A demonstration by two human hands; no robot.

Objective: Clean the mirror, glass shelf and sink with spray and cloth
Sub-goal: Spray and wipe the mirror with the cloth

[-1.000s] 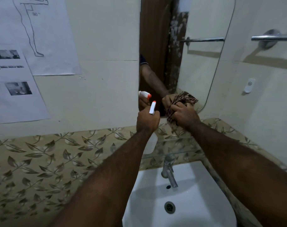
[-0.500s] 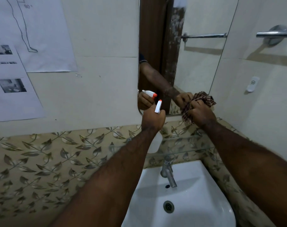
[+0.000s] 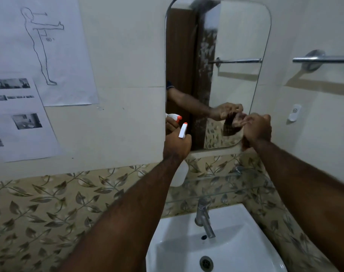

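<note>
Head view of a tiled washroom corner. The left hand (image 3: 177,145) is wrapped around the neck of a white plastic spray bottle (image 3: 182,130) with an orange nozzle tip, held upright just before the lower left corner of the rounded rectangular wall mirror (image 3: 235,36); the bottle's body shows below the wrist, against the leaf-patterned tile band (image 3: 49,197). The right hand (image 3: 257,128) is closed on a dark brown patterned cloth (image 3: 238,122), bunched and pressed to the glass at the mirror's lower right corner; most of the cloth is hidden behind the fingers, and its reflection appears beside it. Below the mirror, a clear glass shelf (image 3: 216,185) runs across the wall, and beneath it a grey metal tap (image 3: 204,216) stands at the far rim of the white ceramic sink (image 3: 255,242), near the bottom edge. Printed paper sheets (image 3: 30,107) are fixed to the left wall; a chrome towel rail (image 3: 324,59) is mounted at the far right.
</note>
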